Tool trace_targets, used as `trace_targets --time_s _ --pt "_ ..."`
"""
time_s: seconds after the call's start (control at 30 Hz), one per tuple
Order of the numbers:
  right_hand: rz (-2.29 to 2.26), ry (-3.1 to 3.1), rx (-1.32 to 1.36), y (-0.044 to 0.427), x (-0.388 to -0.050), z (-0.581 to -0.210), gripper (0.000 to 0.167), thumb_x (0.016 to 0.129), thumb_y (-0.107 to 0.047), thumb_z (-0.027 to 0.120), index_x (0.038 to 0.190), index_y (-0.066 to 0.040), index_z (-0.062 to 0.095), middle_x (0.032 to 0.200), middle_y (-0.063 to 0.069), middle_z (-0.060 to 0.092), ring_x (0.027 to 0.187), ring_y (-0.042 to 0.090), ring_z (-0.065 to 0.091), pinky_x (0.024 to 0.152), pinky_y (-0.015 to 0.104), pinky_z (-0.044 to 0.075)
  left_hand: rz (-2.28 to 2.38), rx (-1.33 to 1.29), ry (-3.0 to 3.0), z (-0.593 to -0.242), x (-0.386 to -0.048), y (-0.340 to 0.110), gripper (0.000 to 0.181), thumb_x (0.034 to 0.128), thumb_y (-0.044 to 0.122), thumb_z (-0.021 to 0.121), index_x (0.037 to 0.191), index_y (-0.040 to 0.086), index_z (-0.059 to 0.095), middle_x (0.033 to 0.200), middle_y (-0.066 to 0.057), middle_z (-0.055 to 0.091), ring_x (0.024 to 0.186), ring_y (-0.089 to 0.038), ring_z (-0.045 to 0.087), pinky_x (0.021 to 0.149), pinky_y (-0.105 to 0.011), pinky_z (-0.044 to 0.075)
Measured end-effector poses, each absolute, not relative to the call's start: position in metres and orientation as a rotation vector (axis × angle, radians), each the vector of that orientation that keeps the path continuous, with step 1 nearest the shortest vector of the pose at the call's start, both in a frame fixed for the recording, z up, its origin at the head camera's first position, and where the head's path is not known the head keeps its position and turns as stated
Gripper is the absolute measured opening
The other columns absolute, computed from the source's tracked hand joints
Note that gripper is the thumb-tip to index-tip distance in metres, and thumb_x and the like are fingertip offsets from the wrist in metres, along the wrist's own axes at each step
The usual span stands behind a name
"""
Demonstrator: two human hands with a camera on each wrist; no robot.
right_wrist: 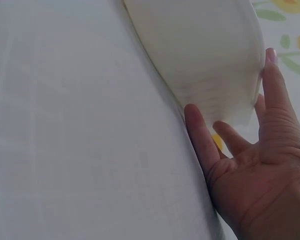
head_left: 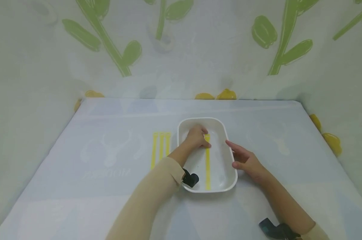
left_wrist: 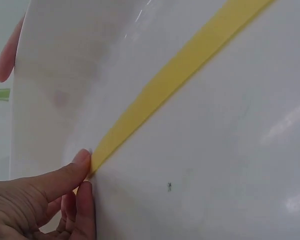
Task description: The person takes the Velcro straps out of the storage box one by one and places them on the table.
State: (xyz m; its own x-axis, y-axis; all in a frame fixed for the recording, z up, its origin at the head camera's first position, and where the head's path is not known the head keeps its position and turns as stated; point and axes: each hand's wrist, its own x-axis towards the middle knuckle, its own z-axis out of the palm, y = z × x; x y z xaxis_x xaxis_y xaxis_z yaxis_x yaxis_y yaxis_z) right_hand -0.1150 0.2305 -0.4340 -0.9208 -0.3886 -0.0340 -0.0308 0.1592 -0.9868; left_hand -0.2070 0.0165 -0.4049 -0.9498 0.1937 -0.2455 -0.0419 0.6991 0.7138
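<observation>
A white rectangular tray with rounded corners stands on the table. A flat yellow strip lies lengthwise inside it. My left hand reaches into the tray; in the left wrist view its thumb and fingers pinch one end of the yellow strip. My right hand is at the tray's right side. Its fairly straight fingers touch the outer wall of the tray in the right wrist view, without curling round it. Three more yellow strips lie side by side left of the tray, partly hidden by the left arm.
The table has a pale patterned cover. Behind it hangs a white cloth with green leaves and yellow flowers. A dark wrist camera on the left arm overlaps the tray's near left corner.
</observation>
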Motion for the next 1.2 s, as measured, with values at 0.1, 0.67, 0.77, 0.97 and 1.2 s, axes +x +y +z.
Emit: trace_targets --time_s 0.1,0.67,0.77,0.97,1.2 --pt "-1.834 2.157 -0.428 0.2318 -0.1143 -0.4342 0.066 0.088 -0.022 0.067 0.147 -0.02 0.036 0.153 0.009 0.031 0.119 -0.002 0.049 0.09 0.023 0.048 1.093 0.164 2.619 -0.4058 -0.2069 0.0172 0.05 0.0645 0.01 0.087 0.107 0.003 0.062 0.102 -0.01 0.059 0.091 -0.02 0.052 0.083 -0.026 0.045" --pt "-1.793 2.197 -0.368 0.2293 -0.1129 -0.4307 0.068 0.088 -0.022 0.067 0.147 -0.02 0.034 0.155 0.009 0.027 0.124 0.002 0.047 0.091 0.026 0.048 1.095 0.126 2.532 -0.4006 -0.2046 0.023 0.041 0.0684 0.013 0.085 0.103 0.006 0.064 0.082 -0.003 0.057 0.057 -0.011 0.053 0.052 -0.02 0.043" --pt "-1.81 2.182 -0.384 0.2293 -0.113 -0.4304 0.067 0.088 -0.022 0.067 0.147 -0.019 0.035 0.154 0.008 0.027 0.121 -0.002 0.048 0.091 0.025 0.048 1.058 0.131 2.531 -0.4015 -0.2053 0.0232 0.039 0.071 0.016 0.083 0.104 0.009 0.064 0.082 -0.002 0.059 0.056 -0.011 0.053 0.053 -0.02 0.043" --pt "-1.843 2.158 -0.419 0.2311 -0.1138 -0.4311 0.066 0.088 -0.025 0.067 0.146 -0.02 0.037 0.153 0.003 0.032 0.117 -0.002 0.05 0.091 0.022 0.047 1.113 0.172 2.517 -0.4019 -0.2075 0.0235 0.034 0.0757 0.013 0.079 0.106 0.009 0.062 0.084 -0.002 0.06 0.059 -0.012 0.055 0.055 -0.02 0.045" --pt "-1.844 2.153 -0.43 0.2321 -0.1142 -0.4322 0.065 0.089 -0.024 0.066 0.146 -0.021 0.036 0.153 0.011 0.028 0.118 0.001 0.05 0.091 0.023 0.048 1.355 0.191 2.374 -0.4022 -0.2102 0.025 0.039 0.0745 0.009 0.079 0.109 0.004 0.063 0.077 -0.003 0.057 0.064 -0.011 0.054 0.061 -0.018 0.047"
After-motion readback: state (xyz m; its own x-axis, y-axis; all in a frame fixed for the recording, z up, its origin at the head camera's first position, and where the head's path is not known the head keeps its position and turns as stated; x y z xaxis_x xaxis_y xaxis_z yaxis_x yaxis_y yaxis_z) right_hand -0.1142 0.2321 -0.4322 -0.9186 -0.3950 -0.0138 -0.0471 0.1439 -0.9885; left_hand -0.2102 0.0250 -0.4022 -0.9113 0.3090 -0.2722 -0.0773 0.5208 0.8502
